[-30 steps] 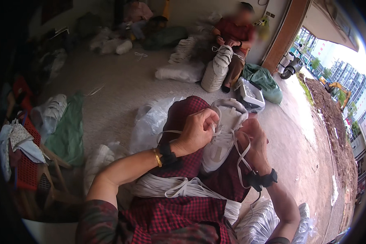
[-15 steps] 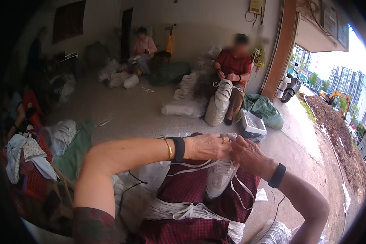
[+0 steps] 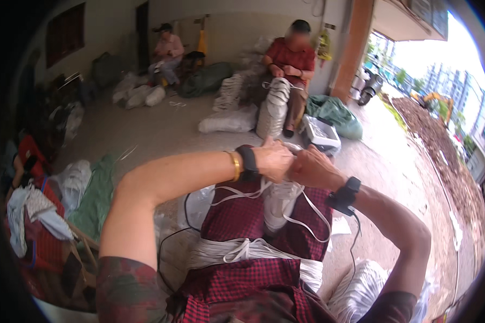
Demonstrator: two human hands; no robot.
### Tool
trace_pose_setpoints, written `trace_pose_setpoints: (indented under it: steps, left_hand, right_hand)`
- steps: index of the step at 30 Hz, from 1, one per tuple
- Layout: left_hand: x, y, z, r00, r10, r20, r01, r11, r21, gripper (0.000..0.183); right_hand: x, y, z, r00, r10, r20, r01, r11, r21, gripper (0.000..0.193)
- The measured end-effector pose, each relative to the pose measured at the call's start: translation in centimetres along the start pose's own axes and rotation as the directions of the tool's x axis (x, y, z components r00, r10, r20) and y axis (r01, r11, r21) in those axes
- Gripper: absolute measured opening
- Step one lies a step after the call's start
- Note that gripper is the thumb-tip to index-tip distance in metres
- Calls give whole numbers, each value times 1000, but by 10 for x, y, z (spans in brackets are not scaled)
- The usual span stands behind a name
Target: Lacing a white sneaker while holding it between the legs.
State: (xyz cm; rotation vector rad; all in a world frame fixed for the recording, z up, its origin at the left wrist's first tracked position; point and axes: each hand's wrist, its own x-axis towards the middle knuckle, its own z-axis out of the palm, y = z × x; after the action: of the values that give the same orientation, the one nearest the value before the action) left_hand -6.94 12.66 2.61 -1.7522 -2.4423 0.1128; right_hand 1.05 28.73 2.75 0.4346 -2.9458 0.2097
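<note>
A white lace-up shoe (image 3: 279, 207) sits between my knees, its upper end behind my hands. My left hand (image 3: 275, 160) is closed at the top of the shoe, knuckles up. Pressed close beside it, my right hand (image 3: 313, 166) is closed too, fingers curled inward. What the fingertips pinch is hidden. White shoelaces (image 3: 233, 194) loop out to the left from under my hands, and another strand hangs in a curve over my right knee. A bundle of white laces (image 3: 221, 253) is tied around my waist over a red-and-black checked apron (image 3: 242, 280).
Ahead, a person in red (image 3: 291, 59) works at a stack of white shoes (image 3: 272, 116). A white box (image 3: 322, 132) and green sack (image 3: 337, 116) stand beside them. Red baskets with cloth (image 3: 37, 215) are at left; a bundle of white laces (image 3: 361, 288) lies at lower right.
My view has tilted, so the room sits higher and further left. Both hands stay together at the shoe's top, the fingers more curled and the right wrist turned.
</note>
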Motion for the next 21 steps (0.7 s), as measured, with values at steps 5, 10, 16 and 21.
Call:
trace_pose_setpoints:
  steps: [5,10,16,21]
  left_hand:
    - [-1,-21,-11,985,2,171,23,990,-141,26]
    - [1,-8,-16,996,-32,88,46,986,-158,16]
    - [-6,-9,-3,990,-118,72,129,976,-177,16]
    - [-25,-4,-3,981,1,-194,-104,845,-525,21]
  right_hand:
    - [10,20,23,971,107,-213,6,882,471,30]
    - [-5,22,-6,936,285,-208,1,588,809,44]
    - [-1,19,3,912,270,-307,119,543,831,45]
    - [-2,23,12,904,203,-377,134,702,699,39]
